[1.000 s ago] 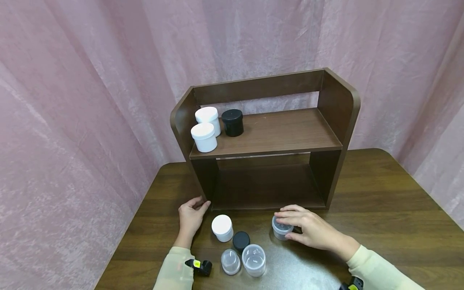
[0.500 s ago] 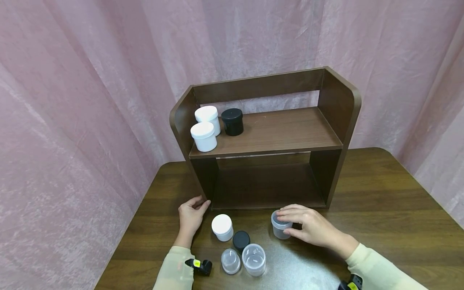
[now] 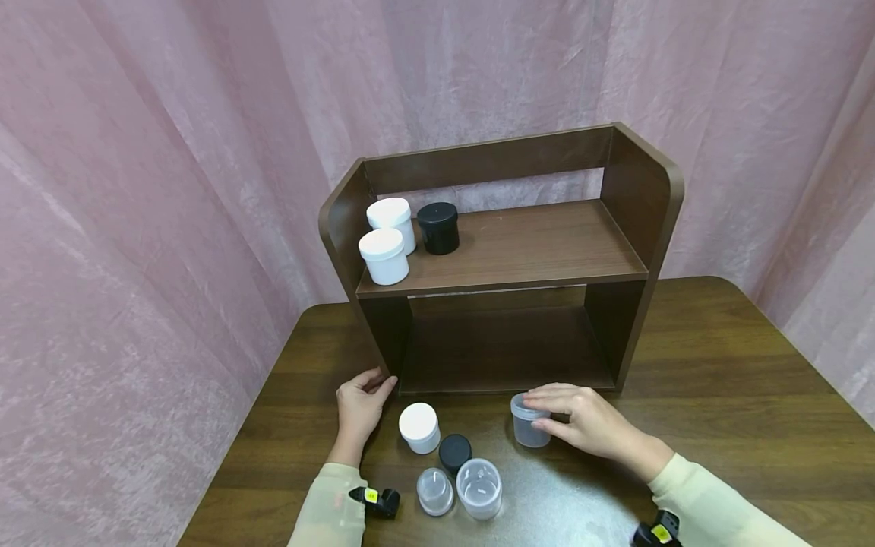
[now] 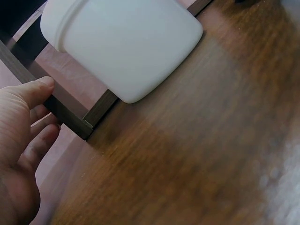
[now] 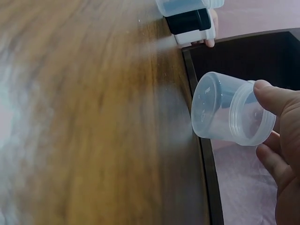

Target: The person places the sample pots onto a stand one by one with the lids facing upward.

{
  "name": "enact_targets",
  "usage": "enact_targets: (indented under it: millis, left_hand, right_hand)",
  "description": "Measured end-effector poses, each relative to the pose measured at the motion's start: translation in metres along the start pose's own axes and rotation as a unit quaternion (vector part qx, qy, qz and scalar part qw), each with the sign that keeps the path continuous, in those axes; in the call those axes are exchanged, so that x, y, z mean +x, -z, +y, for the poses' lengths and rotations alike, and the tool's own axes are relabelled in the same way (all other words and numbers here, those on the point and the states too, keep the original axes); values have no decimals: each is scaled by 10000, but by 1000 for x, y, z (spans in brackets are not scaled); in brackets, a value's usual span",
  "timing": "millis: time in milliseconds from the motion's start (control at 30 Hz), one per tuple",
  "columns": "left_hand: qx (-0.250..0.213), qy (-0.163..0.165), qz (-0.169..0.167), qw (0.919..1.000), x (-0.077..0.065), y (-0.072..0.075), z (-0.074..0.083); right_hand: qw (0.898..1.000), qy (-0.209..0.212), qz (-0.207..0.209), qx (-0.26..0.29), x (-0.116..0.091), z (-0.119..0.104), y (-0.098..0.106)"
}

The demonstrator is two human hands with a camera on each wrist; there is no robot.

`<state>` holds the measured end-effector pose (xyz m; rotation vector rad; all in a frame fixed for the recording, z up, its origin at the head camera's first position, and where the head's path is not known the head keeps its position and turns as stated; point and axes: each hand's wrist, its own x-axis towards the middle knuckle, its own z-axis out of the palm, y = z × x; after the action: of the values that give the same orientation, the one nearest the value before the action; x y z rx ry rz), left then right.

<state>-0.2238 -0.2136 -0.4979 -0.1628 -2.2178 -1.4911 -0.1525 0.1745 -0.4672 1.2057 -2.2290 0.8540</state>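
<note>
My left hand (image 3: 358, 406) pinches the lower front edge of the brown shelf's left side panel (image 4: 61, 112), thumb on one side and fingers behind. My right hand (image 3: 588, 424) holds a clear plastic jar (image 3: 529, 429) by its lidded top, in front of the shelf's lower opening. In the right wrist view, the thumb and fingertips grip that jar's lid (image 5: 255, 115), and its round base faces the camera, close over the tabletop. A white jar (image 3: 419, 428) stands just right of my left hand; its side fills the upper left wrist view.
Two white jars (image 3: 384, 258) and a black jar (image 3: 439, 228) stand at the left of the upper shelf (image 3: 540, 243). On the table near me are a small black-lidded jar (image 3: 455, 453), a small clear jar (image 3: 434, 492) and a larger clear jar (image 3: 478, 490). Pink curtains hang behind.
My right hand has raised the clear jar slightly and brought it a little toward the shelf, with more of its side showing. My left hand keeps its place on the panel.
</note>
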Motion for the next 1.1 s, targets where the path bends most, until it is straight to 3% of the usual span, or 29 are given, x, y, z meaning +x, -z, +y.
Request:
enact_targets:
  millis: [367, 1100]
  left_hand:
    - [-27, 79, 11, 10000, 0, 0, -3]
    - [-24, 137, -29, 9999, -1, 0, -2]
  right_hand:
    - [9991, -267, 128, 313, -3, 3, -1]
    - [9975, -194, 352, 573, 14, -4, 6]
